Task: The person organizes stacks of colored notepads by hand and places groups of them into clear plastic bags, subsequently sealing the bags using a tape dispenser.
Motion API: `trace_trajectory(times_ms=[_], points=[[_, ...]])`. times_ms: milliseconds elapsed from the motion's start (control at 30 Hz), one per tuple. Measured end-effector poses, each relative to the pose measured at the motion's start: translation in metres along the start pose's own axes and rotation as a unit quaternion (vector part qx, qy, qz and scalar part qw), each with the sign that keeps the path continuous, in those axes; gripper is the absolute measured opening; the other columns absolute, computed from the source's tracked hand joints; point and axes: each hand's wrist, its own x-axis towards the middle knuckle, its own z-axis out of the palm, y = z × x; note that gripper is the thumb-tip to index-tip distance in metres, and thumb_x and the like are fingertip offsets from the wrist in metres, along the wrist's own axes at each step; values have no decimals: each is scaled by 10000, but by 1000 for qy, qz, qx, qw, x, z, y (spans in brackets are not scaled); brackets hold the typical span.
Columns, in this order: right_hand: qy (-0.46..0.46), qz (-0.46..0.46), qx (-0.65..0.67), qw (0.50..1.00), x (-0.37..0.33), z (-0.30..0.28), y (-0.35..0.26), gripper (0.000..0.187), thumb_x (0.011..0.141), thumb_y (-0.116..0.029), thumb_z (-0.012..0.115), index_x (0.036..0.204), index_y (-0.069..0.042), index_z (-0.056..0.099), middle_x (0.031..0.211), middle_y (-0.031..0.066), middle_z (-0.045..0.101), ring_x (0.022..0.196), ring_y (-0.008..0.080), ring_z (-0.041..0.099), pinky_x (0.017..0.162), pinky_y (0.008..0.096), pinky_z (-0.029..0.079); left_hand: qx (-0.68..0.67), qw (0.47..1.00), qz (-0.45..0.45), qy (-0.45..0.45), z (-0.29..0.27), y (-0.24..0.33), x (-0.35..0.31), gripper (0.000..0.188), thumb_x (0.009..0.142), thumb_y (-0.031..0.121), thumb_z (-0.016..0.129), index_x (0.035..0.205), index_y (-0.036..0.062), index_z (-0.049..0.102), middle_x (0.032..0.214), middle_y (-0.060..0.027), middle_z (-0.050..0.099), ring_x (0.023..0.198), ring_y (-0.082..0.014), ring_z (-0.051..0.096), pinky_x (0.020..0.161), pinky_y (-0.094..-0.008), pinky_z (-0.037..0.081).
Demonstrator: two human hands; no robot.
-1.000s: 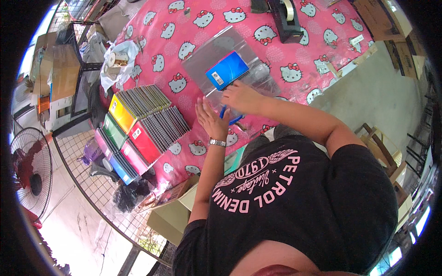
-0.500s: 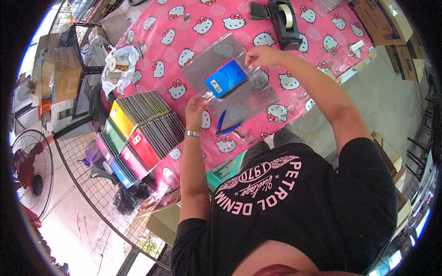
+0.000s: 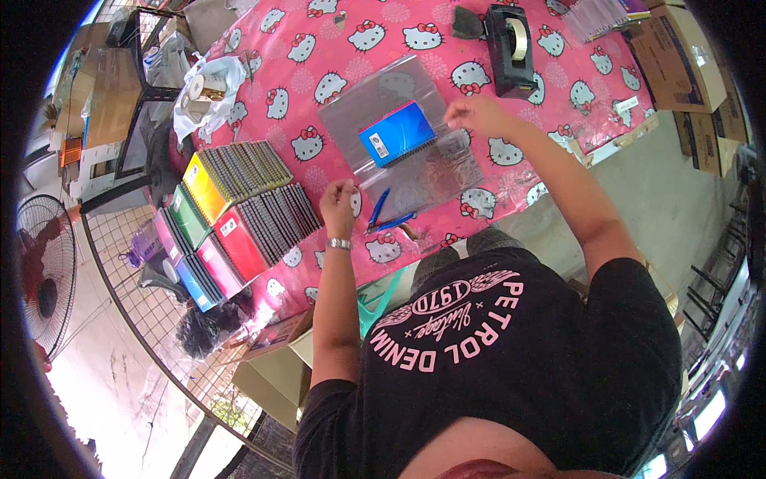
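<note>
A small blue spiral notebook (image 3: 399, 137) with a white label lies on a clear plastic sheet (image 3: 347, 108), which is spread on the pink cat-print tablecloth. By the sheet's lower left edge is my left hand (image 3: 338, 201), its fingers loosely bent and apart, with nothing visible in them. My right hand (image 3: 477, 116) hovers at the right edge of the sheet, fingers loosely extended; whether the tips touch the plastic is hard to make out. Blue-handled snips (image 3: 388, 217) rest with handles spread, partly against the sheet's near edge.
Stacks of spiral notebooks (image 3: 239, 231) in several colours stand at the left. Behind them are a white plastic bag (image 3: 209, 96) and a wire grid (image 3: 120, 263). A black tape dispenser (image 3: 511, 60) stands at the far side, with cardboard boxes (image 3: 678, 60) to the right.
Both hands have drawn outward from the notebook: the left from the sheet's edge toward me, the right farther right. The notebook stays on the sheet. The whole view has shifted slightly.
</note>
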Motion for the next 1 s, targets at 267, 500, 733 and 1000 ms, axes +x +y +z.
trace_trajectory(times_ms=[267,500,733,1000], points=[[28,26,-46,998,35,-11,-6,291,768,-72,670,1040,-10,585,788,70,628,731,120,586,674,287,467,437,790,419,100,103,25,-40,472,895,314,477,1340,161,445,1421,-105,371,1357,-292,249,1069,-569,160],[7,10,-301,954,66,-13,-33,296,774,-194,652,1051,-99,609,988,97,620,928,290,594,783,420,474,504,811,297,-14,119,24,-27,725,875,455,483,1453,130,189,1524,-91,128,1411,-298,62,1101,-557,39],[121,-126,-458,871,150,30,-42,205,825,-246,578,954,-112,664,1128,62,553,1139,250,472,908,419,402,504,811,298,-10,127,35,-21,744,861,479,502,1442,110,219,1506,-115,181,1398,-324,116,1109,-541,67],[48,-181,-487,853,170,35,-39,153,781,-153,569,902,-98,646,1040,55,566,1115,231,484,887,439,384,481,824,299,-13,124,43,-23,686,855,414,527,1421,120,273,1479,-122,242,1370,-324,197,1106,-531,117]])
